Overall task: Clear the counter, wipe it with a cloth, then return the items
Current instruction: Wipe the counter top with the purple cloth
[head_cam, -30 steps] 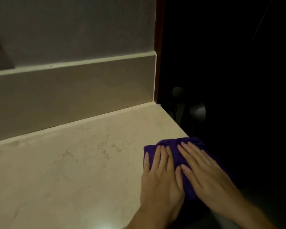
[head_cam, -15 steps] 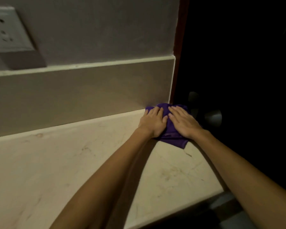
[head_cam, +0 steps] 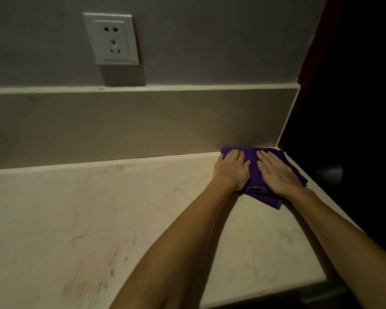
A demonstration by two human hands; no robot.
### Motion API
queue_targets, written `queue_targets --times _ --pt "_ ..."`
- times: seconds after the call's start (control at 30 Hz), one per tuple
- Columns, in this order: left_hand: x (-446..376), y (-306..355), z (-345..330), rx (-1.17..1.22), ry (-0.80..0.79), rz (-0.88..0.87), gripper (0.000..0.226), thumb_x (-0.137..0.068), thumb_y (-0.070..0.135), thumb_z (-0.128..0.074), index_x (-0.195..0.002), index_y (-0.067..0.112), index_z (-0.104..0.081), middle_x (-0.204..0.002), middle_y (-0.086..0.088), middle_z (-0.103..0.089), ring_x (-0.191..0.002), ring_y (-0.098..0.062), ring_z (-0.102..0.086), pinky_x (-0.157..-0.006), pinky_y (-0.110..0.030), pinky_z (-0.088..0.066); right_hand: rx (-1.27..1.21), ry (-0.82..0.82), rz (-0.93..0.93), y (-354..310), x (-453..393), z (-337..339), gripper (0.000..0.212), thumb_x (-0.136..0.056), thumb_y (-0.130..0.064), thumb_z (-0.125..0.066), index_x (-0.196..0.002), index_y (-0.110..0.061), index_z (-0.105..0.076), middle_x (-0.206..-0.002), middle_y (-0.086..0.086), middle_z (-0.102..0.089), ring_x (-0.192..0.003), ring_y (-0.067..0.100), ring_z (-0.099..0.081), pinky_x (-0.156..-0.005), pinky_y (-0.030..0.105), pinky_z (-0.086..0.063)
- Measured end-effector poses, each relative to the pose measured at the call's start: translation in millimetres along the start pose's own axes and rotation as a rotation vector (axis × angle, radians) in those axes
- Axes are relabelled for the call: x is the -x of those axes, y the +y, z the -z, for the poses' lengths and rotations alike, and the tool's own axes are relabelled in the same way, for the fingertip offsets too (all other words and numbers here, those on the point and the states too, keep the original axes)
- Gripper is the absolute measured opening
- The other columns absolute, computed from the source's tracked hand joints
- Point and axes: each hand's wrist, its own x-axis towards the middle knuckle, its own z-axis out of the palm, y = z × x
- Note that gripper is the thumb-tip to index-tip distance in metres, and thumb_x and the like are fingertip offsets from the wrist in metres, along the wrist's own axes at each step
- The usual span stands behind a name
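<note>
both hands flat, fingers straight. left hand (head_cam: 232,169) and right hand (head_cam: 276,172) press side by side on purple cloth (head_cam: 253,175), which lies in far right corner of worktop (head_cam: 98,219), touching backsplash (head_cam: 143,126).

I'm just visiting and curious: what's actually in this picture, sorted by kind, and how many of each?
Hands: 2, left hand and right hand, both pressing flat on the cloth
Purple cloth: 1
Counter: 1
Wall socket: 1
Total: 5
</note>
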Motion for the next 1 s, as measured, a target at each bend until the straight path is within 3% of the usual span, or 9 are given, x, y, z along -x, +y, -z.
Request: queue_targets --times 0.5,0.73,1.0 --pt "202.4 -272.2 115.6 -0.131 0.101 0.282 0.055 -0.11 0.042 -0.023 -0.156 0.015 -0.039 -0.156 -0.004 -0.044 -0.143 -0.022 -0.041 -0.12 -0.036 -0.028 -0.059 -0.027 0.411 -334.6 13.4 -78.0 0.062 -0.106 -0.04 -0.017 -0.162 -0.012 -0.019 -0.17 0.003 -0.016 -0.157 0.016 -0.011 -0.127 0.039 -0.01" --pt "307.8 -382.9 162.4 -0.185 0.127 0.457 0.062 -0.108 0.047 -0.017 -0.155 0.015 -0.04 -0.154 -0.006 -0.045 -0.138 -0.027 -0.047 -0.118 -0.042 -0.035 -0.124 -0.063 0.572 -492.8 43.0 -105.2 0.06 -0.109 -0.04 -0.023 -0.162 -0.011 -0.02 -0.17 0.005 -0.018 -0.157 0.019 -0.011 -0.127 0.04 -0.009" --pt "379.7 -454.2 199.5 -0.166 0.076 0.662 0.057 -0.11 0.045 -0.015 -0.159 0.021 -0.031 -0.164 -0.007 -0.035 -0.152 -0.027 -0.032 -0.123 -0.045 -0.026 -0.131 -0.116 0.685 -609.4 55.1 -126.8 0.061 -0.108 -0.04 -0.022 -0.162 -0.013 -0.021 -0.169 0.005 -0.018 -0.157 0.021 -0.012 -0.127 0.043 -0.011"
